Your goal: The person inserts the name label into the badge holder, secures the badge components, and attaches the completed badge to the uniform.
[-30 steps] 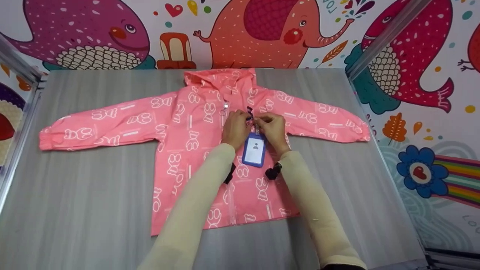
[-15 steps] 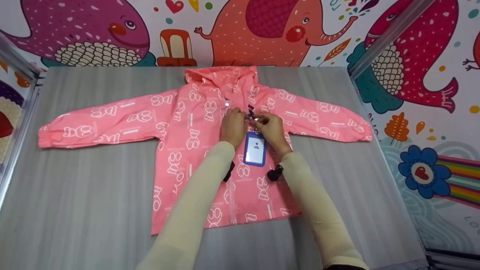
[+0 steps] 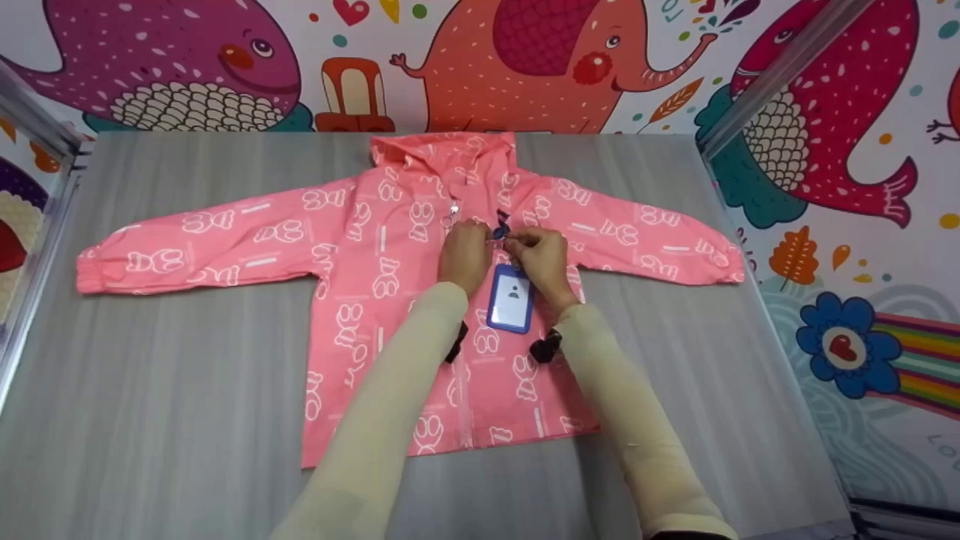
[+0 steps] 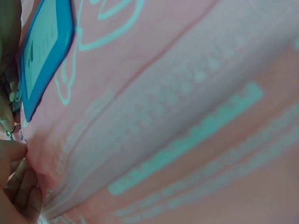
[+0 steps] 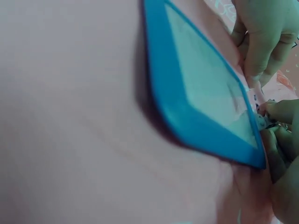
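A pink hooded jacket (image 3: pixel 375 300) with white line drawings lies spread face up on the table. On its chest, a blue-framed ID badge (image 3: pixel 510 300) hangs below a small dark strap (image 3: pixel 502 220). My left hand (image 3: pixel 465 255), fingers curled, pinches the jacket's fabric beside that strap. From the other side my right hand (image 3: pixel 545 259) pinches the badge's metal clip (image 5: pixel 265 122) between thumb and forefinger. The two hands' fingertips nearly meet above the badge. In the left wrist view the badge (image 4: pixel 46 51) lies over the cloth, with the curled left fingers (image 4: pixel 23 186) below it.
The jacket's zipper pull (image 3: pixel 453 210) sits just past the left hand. Both sleeves stretch out sideways across the grey wood-grain table (image 3: pixel 150 390). Behind it stands a wall (image 3: pixel 510 67) printed with cartoon animals, and metal rails (image 3: pixel 780 75) run at the corners.
Both hands stay at the same spot on the chest, with only small finger shifts. The badge now leans slightly more, and the clip is more covered than half a second ago.
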